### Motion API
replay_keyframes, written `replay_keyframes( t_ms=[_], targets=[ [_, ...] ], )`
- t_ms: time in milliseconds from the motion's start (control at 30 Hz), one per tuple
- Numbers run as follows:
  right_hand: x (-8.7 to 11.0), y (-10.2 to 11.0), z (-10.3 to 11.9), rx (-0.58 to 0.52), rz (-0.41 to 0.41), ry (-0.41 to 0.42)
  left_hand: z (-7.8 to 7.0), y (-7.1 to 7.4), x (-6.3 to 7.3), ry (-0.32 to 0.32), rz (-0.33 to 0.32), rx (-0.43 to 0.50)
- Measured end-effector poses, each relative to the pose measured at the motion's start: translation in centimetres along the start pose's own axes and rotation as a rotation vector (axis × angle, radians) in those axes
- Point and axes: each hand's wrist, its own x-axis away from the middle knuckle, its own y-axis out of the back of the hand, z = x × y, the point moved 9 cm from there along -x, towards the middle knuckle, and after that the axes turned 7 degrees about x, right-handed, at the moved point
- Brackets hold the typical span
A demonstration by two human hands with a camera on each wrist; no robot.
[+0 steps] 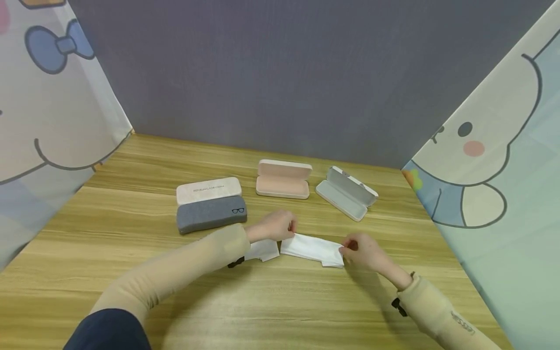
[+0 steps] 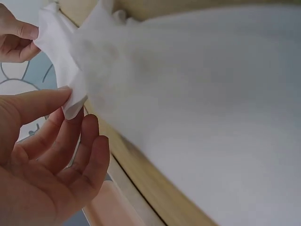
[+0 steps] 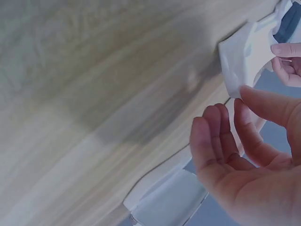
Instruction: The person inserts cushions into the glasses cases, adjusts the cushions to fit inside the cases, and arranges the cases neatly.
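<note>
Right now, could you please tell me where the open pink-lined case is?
In the head view, the pink-lined case lies toward the back of the table, left of the grey-lined case and beyond the left hand.

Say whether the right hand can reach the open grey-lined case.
Likely yes: only tabletop shows between the right hand and the grey-lined case, though that hand pinches the white cloth.

Wooden table (image 1: 271,306): pink-lined case (image 1: 282,186) and grey-lined case (image 1: 341,198), both open; dark grey case (image 1: 205,215) beside pale lettered case (image 1: 192,192). Grey backdrop (image 1: 262,73) behind.
</note>
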Motion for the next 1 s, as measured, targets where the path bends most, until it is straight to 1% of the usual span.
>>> replay_keyframes(
  t_ms=[233,367,500,633,767,900,1000],
  targets=[
    [-0.6,1.6,0.5,-0.024,-0.047,0.064,0.0,1.6,0.1,-0.007,-0.036,0.027],
    [-1.2,2.3,0.5,-0.045,-0.052,0.054,-0.2,3.0,0.1,-0.053,-0.072,0.057],
    [-2.0,3.1,0.8,-0.054,-0.071,0.066,-0.4,4.4,0.0,-0.094,-0.132,0.032],
    [-2.9,4.2,1.6,-0.034,-0.126,0.103,-0.3,5.8,-0.1,-0.092,-0.182,0.007],
    [-3.9,5.1,2.1,-0.008,-0.175,0.132,-0.2,6.9,-0.1,-0.089,-0.204,0.033],
    [-5.0,5.6,2.2,0.013,-0.185,0.13,0.1,7.9,-0.4,-0.081,-0.21,0.057],
    [-6.1,5.7,2.4,0.017,-0.177,0.119,0.6,8.7,-0.7,-0.059,-0.232,0.049]
  ],
)
